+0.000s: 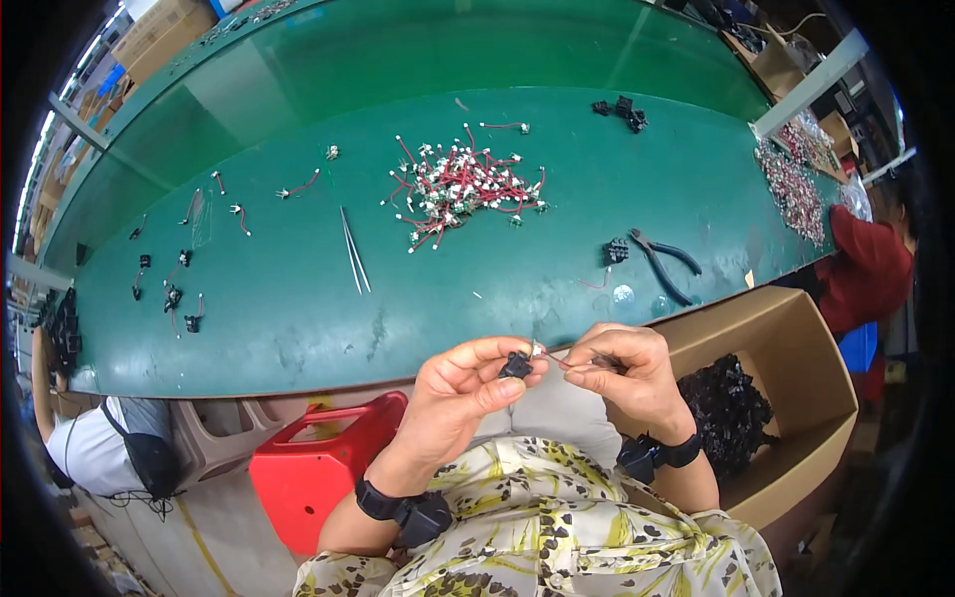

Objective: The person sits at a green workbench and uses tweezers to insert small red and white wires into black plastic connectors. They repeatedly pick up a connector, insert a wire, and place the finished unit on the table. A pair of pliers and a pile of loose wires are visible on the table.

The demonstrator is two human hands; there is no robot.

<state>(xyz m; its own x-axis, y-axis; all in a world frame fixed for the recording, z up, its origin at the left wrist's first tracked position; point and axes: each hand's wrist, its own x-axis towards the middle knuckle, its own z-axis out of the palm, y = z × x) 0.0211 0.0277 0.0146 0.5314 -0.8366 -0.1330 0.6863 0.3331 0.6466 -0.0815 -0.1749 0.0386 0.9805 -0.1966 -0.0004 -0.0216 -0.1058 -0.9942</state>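
In front of my body, just off the table's near edge, my left hand (468,386) pinches a small black plastic housing (515,365) between thumb and fingers. A small white connector (538,350) sits at my left fingertips, beside that housing. From it a short wire (557,360) runs to my right hand (629,370), whose thumb and forefinger are closed on the wire's end. Something dark shows under my right fingers, too hidden to name. On the green table beyond lies a heap of white connectors with red wires (463,189).
Tweezers (354,251) and dark-handled cutting pliers (665,267) lie on the table (298,338). Black housings (616,251) are scattered about. A cardboard box (796,348) of black parts stands at my right, a red stool (328,458) at my left. Other people sit at both sides.
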